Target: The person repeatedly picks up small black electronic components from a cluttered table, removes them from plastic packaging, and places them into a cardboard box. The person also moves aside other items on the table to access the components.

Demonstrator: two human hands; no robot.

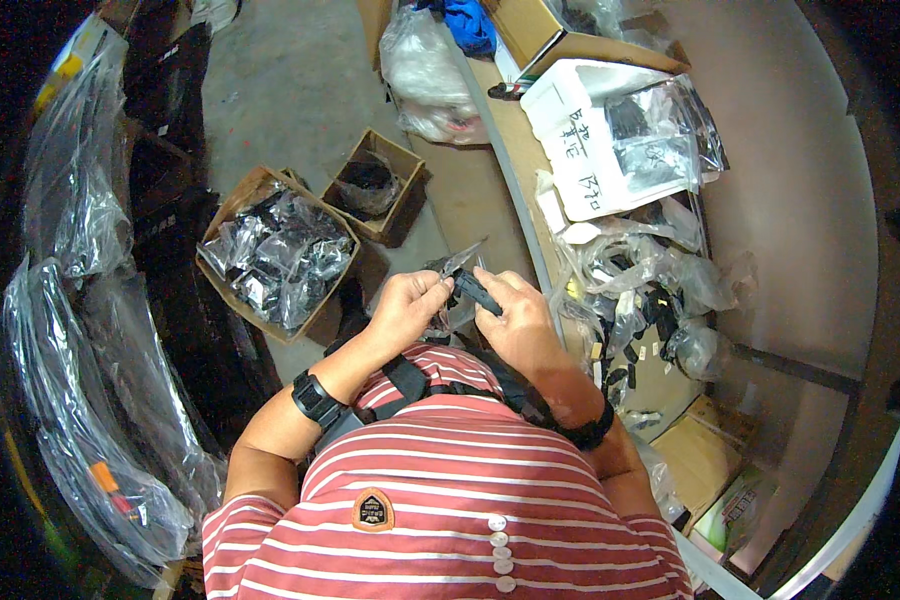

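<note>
In front of my chest, my right hand (516, 316) grips a small black plastic part (480, 294), tilted with one end toward my left thumb. My left hand (411, 301) pinches a clear plastic bag (461, 257) at the part's upper end. Some of the bag hangs below and between both hands. Whether the part is partly inside the bag I cannot tell. Left of the hands, an open cardboard box (322, 324) holds many bagged black parts (285, 251). On the bench to the right lie loose black parts (649, 311) among crumpled plastic bags (634, 270).
A smaller cardboard box (412, 176) with a plastic liner stands behind the larger one. On the bench (517, 157) rests a white foam box (562, 142) bearing writing, near a marker pen (506, 91). Long plastic-wrapped items (82, 360) line the left side. A stuffed plastic bag (427, 75) sits ahead.
</note>
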